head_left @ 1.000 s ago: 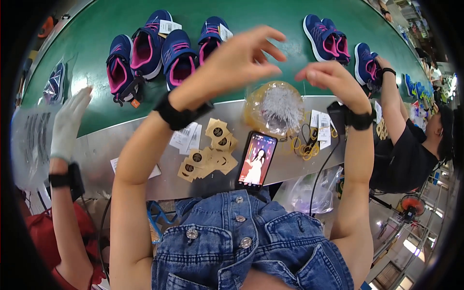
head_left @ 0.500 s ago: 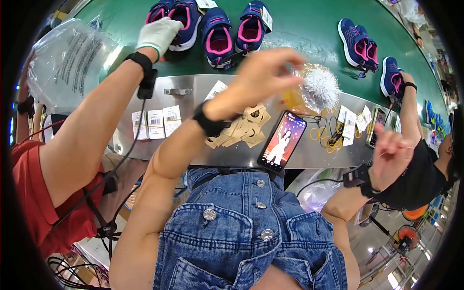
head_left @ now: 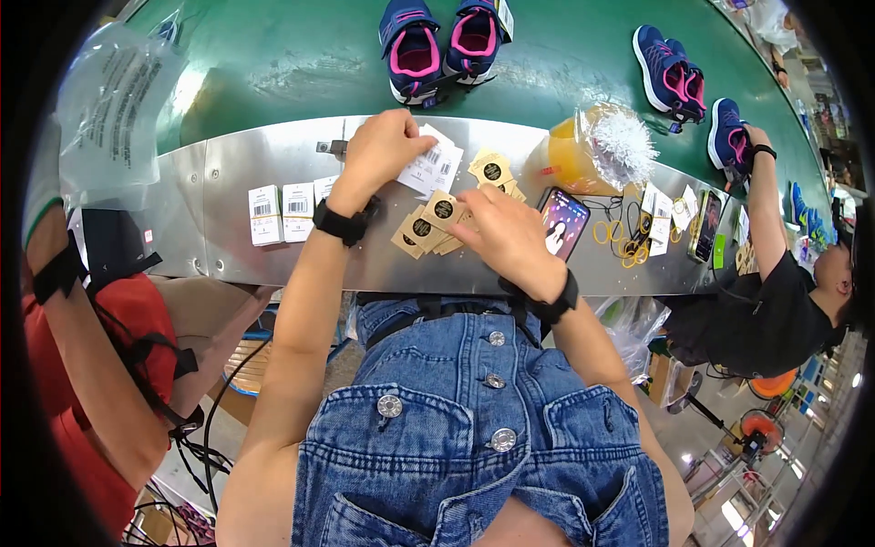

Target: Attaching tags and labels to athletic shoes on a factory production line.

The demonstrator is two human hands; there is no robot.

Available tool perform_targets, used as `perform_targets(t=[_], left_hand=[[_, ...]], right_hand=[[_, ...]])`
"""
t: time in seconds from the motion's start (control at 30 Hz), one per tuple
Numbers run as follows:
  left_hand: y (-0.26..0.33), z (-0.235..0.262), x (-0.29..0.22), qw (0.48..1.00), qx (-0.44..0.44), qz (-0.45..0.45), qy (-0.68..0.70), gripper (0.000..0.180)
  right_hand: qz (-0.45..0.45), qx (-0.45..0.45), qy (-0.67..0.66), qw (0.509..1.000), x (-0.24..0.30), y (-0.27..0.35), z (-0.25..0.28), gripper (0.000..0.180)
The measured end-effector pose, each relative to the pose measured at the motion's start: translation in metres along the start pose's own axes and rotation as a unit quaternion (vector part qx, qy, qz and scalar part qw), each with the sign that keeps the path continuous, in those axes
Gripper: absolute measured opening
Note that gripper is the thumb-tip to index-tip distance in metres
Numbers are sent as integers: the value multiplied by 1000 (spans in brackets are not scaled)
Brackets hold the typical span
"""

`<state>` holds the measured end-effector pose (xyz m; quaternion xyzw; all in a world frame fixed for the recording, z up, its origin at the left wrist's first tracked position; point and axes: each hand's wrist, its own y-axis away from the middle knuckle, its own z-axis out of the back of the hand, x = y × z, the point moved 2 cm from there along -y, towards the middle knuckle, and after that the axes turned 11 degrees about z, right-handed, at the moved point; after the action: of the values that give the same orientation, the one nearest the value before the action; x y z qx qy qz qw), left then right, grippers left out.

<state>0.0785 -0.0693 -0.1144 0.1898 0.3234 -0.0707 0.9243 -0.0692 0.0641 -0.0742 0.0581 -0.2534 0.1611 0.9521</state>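
My left hand (head_left: 381, 153) rests with curled fingers on a small stack of white barcode labels (head_left: 435, 164) on the steel table ledge (head_left: 219, 237). My right hand (head_left: 499, 230) lies over a fan of tan cardboard hang tags (head_left: 428, 224), fingertips touching them. More tan tags (head_left: 492, 170) sit just beyond. A phone (head_left: 561, 222) with a lit screen lies to the right of my right hand. Both wrists wear black bands.
Navy and pink sneakers (head_left: 441, 44) ride the green conveyor belt (head_left: 273, 64), with another pair (head_left: 671, 77) further right. A clear bag with white fasteners (head_left: 609, 146), yellow rubber bands (head_left: 616, 241) and white labels (head_left: 281, 208) lie on the ledge. People work at left (head_left: 82, 346) and right (head_left: 775, 283).
Both my hands came down from in front of the camera onto the ledge, the left onto the white labels, the right onto the tan tags. The view tilted downward.
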Motion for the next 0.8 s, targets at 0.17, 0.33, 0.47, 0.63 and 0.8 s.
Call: perform_targets(t=[0.17, 0.33, 0.47, 0.63, 0.8], left_hand=[[-6, 10, 24, 973, 32, -2, 230, 22], [21, 32, 10, 912, 139, -32, 384, 9], [49, 18, -3, 866, 321, -42, 381, 7], [55, 0, -8, 863, 274, 20, 424, 12], [61, -9, -27, 831, 155, 10, 534, 24]], right_hand=[[-11, -24, -21, 999, -7, -19, -18, 24], [-111, -10, -212, 971, -18, -20, 8, 24], [-103, -27, -384, 917, -29, -8, 4, 22], [-120, -43, -391, 912, -20, -3, 17, 22], [-131, -203, -443, 863, -12, 14, 48, 27]])
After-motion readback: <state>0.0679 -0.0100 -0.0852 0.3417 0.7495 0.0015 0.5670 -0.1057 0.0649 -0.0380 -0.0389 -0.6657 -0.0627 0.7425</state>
